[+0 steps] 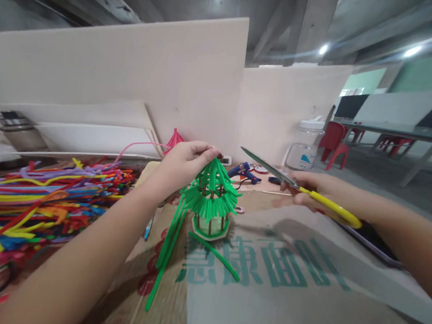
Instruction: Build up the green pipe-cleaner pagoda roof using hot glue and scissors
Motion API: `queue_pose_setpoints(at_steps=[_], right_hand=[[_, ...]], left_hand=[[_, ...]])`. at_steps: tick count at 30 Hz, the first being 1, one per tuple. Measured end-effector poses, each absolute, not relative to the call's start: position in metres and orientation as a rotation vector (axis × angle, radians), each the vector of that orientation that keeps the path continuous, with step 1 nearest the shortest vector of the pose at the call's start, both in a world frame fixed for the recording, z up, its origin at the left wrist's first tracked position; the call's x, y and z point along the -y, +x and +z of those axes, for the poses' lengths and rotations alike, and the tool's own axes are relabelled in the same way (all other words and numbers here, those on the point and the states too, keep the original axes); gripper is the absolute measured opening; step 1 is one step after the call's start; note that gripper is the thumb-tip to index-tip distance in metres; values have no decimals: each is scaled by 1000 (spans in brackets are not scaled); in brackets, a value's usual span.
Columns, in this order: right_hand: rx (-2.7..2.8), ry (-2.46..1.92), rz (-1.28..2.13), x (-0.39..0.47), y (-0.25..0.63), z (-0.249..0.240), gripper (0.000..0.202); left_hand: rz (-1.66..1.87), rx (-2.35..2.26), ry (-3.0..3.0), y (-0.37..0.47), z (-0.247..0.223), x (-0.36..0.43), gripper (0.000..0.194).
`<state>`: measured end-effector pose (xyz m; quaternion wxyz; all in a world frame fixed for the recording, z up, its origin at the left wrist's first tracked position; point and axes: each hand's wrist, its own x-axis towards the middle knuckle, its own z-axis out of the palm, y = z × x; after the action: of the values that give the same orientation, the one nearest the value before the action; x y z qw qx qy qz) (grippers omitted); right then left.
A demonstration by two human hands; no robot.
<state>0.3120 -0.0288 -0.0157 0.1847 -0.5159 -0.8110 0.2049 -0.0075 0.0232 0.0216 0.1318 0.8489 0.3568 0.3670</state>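
Observation:
A small pavilion model point(212, 204) stands on the covered table, with two tiers of green pipe-cleaner roof, thin brown posts and a pale base edged in green. My left hand point(185, 165) pinches it at the peak, the fingers closed; the very tip is hidden. To the right, my right hand point(308, 182) grips a pair of scissors point(322, 201) with yellow handles. Their blades point up and left, apart from the model. Several long green pipe cleaners point(168, 248) lie left of the base, and a loose green pipe cleaner point(220, 259) lies in front.
A heap of coloured pipe cleaners point(45, 207) covers the left side. Behind the model are a blue glue gun point(244, 172), a pink cone-shaped piece point(174, 139) and a clear plastic jar point(303, 147). A dark phone-like device point(373, 245) lies under my right forearm.

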Motion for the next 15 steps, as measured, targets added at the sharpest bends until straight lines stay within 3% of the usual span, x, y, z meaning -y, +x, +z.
queue_pose_setpoints(at_steps=[9, 15], right_hand=[[2343, -1728, 85, -8, 303, -103, 33], [2355, -1714, 2, -11, 300, -115, 35]], left_hand=[[963, -969, 2368, -18, 22, -36, 49], [995, -1013, 2365, -22, 23, -37, 41]])
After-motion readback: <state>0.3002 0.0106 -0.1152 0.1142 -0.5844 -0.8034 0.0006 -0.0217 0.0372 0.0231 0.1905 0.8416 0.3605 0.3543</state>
